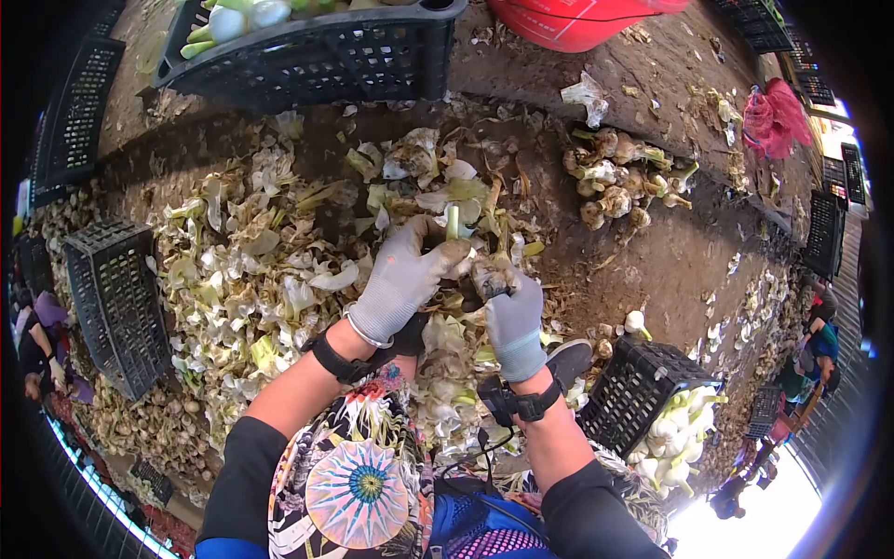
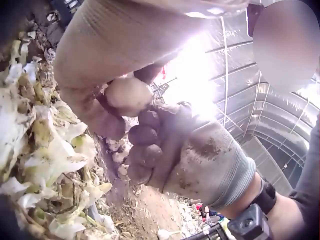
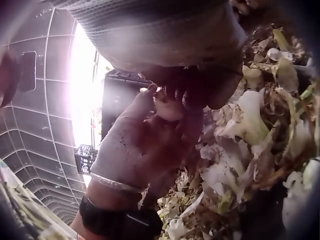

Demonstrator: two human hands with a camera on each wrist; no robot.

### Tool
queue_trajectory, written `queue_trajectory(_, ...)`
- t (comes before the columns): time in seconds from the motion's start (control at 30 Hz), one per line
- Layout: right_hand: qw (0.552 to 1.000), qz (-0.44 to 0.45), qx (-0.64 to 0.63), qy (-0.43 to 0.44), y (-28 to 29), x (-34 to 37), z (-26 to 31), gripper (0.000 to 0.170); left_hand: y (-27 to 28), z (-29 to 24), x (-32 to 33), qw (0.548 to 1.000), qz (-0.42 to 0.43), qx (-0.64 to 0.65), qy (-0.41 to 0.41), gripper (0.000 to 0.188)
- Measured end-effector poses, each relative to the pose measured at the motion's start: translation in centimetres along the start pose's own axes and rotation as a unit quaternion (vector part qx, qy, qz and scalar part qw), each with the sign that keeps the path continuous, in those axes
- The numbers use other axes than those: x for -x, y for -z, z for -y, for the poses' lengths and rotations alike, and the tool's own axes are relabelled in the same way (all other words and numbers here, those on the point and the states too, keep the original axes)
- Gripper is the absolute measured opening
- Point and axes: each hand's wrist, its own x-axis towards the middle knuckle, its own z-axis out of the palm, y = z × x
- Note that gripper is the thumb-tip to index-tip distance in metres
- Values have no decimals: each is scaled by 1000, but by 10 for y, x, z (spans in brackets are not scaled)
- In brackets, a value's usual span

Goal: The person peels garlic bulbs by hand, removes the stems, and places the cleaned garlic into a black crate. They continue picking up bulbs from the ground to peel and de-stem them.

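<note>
A pale garlic bulb point(image 2: 129, 95) with a short green stem point(image 1: 453, 224) is held between two gloved hands, low over the peelings. The left hand point(image 1: 400, 279) grips it with fingers and thumb curled round its side; in the right wrist view that hand point(image 3: 140, 145) lies behind the bulb point(image 3: 169, 109). Curled, dirt-darkened fingers of the right hand point(image 1: 515, 321) pinch at the bulb's other side, as the left wrist view of this hand point(image 2: 195, 155) also shows. Glove fingers cover part of the bulb, and what lies between the right fingertips cannot be made out.
Peelings point(image 1: 251, 252) cover the ground left of and below the hands. A crate point(image 1: 307, 61) and red tub point(image 1: 568, 19) stand ahead. Untrimmed bulbs point(image 1: 615, 182) lie ahead right; a tilted crate point(image 1: 629, 396) with white bulbs point(image 1: 672, 438) is near right. Another crate point(image 1: 116, 303) stands left.
</note>
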Motion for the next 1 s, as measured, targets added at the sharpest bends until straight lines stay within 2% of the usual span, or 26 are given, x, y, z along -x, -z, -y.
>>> queue_trajectory(0.07,997,-26,36,65,-2,1,-17,35,-2,-11,6,991,-12,123,56,39)
queue_trajectory(0.1,997,-26,36,65,-2,0,-25,35,-3,-9,7,991,-12,123,56,39)
queue_trajectory(0.17,998,-8,-3,64,1,-3,-44,31,-3,-6,8,987,-51,152,-11,30)
queue_trajectory(0.2,998,-7,-3,64,0,-6,-53,31,-1,-5,7,987,-52,152,-11,30)
queue_trajectory(0.27,996,-2,-83,-12,-3,-7,-50,25,0,-4,7,993,-38,107,-25,33)
queue_trajectory(0.3,996,-5,-83,-12,0,-5,-46,25,-2,-2,6,993,-36,107,-25,33)
queue_trajectory(0.37,972,71,-165,-149,3,-1,20,26,-5,2,5,997,-42,57,-35,30)
queue_trajectory(0.4,997,64,-29,-14,-2,-12,-19,28,-5,1,5,997,-43,57,-35,30)
queue_trajectory(0.47,996,79,-39,-8,1,-14,-16,30,-4,-5,7,995,-70,-13,-75,29)
queue_trajectory(0.53,994,94,-49,0,1,-14,-16,31,-2,-3,6,993,-79,-24,-82,30)
queue_trajectory(0.63,992,78,-88,-37,0,-12,-10,35,-3,-3,7,992,-89,-42,-78,31)
queue_trajectory(0.7,998,45,-33,-16,-2,-9,14,37,-4,-2,8,993,-89,-48,-64,31)
queue_trajectory(0.8,999,44,3,16,-2,-11,11,34,-4,0,6,984,-104,-88,-110,31)
queue_trajectory(0.83,999,44,3,17,-3,-10,10,34,-3,2,6,988,-99,-68,-100,31)
queue_trajectory(0.9,997,14,33,70,-3,-8,6,31,-1,5,6,990,-93,-49,-89,30)
queue_trajectory(0.93,997,14,33,70,-3,-10,-6,31,0,7,6,994,-87,-19,-57,29)
queue_trajectory(1.0,989,14,131,63,-1,-17,-39,32,0,5,6,996,-80,12,-26,28)
